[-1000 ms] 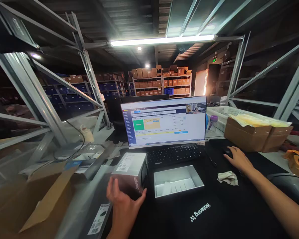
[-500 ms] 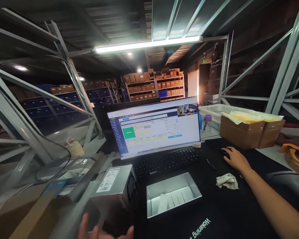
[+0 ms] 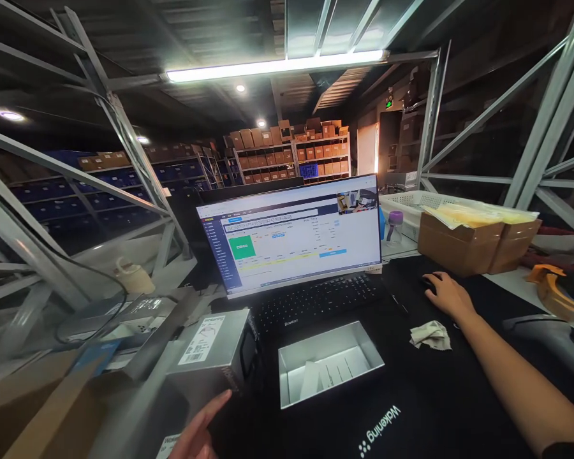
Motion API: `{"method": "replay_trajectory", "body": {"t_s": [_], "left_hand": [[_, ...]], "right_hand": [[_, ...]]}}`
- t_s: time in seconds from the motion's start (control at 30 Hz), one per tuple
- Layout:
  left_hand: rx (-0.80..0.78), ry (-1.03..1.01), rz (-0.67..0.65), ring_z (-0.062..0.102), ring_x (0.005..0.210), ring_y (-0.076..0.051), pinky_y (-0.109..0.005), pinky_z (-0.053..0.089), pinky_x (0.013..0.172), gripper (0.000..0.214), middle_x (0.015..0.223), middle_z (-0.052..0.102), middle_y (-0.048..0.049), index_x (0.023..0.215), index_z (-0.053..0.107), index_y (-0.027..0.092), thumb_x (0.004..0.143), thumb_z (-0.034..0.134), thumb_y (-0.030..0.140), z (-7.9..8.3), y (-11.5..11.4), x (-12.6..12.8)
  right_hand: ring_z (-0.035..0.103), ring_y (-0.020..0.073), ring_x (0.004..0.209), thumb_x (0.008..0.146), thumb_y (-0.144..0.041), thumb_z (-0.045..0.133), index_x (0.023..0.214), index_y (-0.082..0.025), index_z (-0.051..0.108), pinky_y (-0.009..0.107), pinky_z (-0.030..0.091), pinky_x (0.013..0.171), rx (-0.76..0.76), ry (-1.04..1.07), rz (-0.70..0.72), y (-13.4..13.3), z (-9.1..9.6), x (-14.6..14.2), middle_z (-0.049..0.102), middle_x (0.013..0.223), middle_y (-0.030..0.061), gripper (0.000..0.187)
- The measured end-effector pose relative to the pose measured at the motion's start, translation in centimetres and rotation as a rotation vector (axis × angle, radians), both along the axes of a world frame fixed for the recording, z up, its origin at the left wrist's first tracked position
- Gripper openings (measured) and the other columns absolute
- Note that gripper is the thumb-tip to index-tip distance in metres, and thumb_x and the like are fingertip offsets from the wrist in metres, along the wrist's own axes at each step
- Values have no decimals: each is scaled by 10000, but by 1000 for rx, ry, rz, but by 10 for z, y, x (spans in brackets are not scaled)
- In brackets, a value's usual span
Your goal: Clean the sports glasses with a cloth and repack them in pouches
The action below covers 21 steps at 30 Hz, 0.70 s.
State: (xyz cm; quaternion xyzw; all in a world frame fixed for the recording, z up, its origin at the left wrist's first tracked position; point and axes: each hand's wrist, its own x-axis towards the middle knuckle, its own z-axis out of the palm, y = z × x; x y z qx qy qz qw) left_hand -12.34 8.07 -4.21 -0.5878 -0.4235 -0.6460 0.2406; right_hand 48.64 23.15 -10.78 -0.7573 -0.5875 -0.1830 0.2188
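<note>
From where I stand, the left hand [image 3: 198, 433] comes up from the bottom edge, its index finger stretched toward the near lower edge of the grey box [image 3: 215, 363]. Most of that hand is cut off, so I can't tell how the other fingers sit, what they might hold, or whether the fingertip touches the box. The box stands left of the keyboard [image 3: 316, 303], label [image 3: 202, 341] up, with a dark picture on the side facing the tray [image 3: 325, 347].

The right hand [image 3: 449, 296] lies over the mouse [image 3: 427, 281], fingers slightly apart and curved loosely around it, on the black mat [image 3: 404, 376]. Near its wrist is a crumpled cloth [image 3: 431, 335], and a pen [image 3: 398, 303] lies between the hand and the keyboard.

The grey tray sits open just in front of the keyboard, a pale slip [image 3: 310, 381] inside at its left. Nearer me, white "Wakening" lettering [image 3: 380, 430] shows on something black. Behind the keyboard the monitor [image 3: 291, 242] is lit, with a green block on its page. Off to the right are a purple-capped bottle [image 3: 395, 223], a white basket [image 3: 404, 200] and brown cartons [image 3: 463, 245] topped with yellowish packets [image 3: 469, 215]; an open carton [image 3: 52, 421] fills the lower left.
</note>
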Motion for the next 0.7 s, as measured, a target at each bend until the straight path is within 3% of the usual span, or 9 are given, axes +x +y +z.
{"method": "replay_trajectory", "body": {"t_s": [0.17,0.33,0.5,0.57,0.7], "left_hand": [[194,48,-14,628,684,-234,-572,634,652,563,1047,529,-59,1345,456,328,858,565,589,27,-9,22],[250,29,-51,651,790,-258,-575,634,675,586,1163,504,-72,1462,407,419,899,572,441,36,-11,29],[337,253,-64,638,775,-232,-434,625,541,662,1155,507,-97,1480,370,336,883,596,512,29,1,1],[251,262,-40,660,809,-252,-440,628,563,627,1142,518,-100,1425,375,311,880,593,532,22,2,-10],[161,243,26,686,824,-276,-460,629,627,611,1099,535,-107,1346,343,263,888,546,613,12,-7,-21]], "right_hand": [[613,305,1145,883,-323,519,1291,-228,652,415,507,955,-23,2,-7,-4,6,-3,548,1351,137,439],[616,319,1128,873,-338,525,1327,-213,622,427,515,931,-35,32,-18,-5,10,-7,534,1359,152,481],[628,338,1088,845,-347,538,1338,-174,597,462,524,917,-24,102,-30,-11,15,-10,550,1335,175,527],[628,359,1090,814,-338,556,1306,-134,609,488,525,922,-4,149,-14,-15,21,-16,563,1308,199,536],[598,452,1112,765,-301,590,1210,-62,638,632,490,930,70,256,57,-23,52,-44,587,1233,265,507]]}}
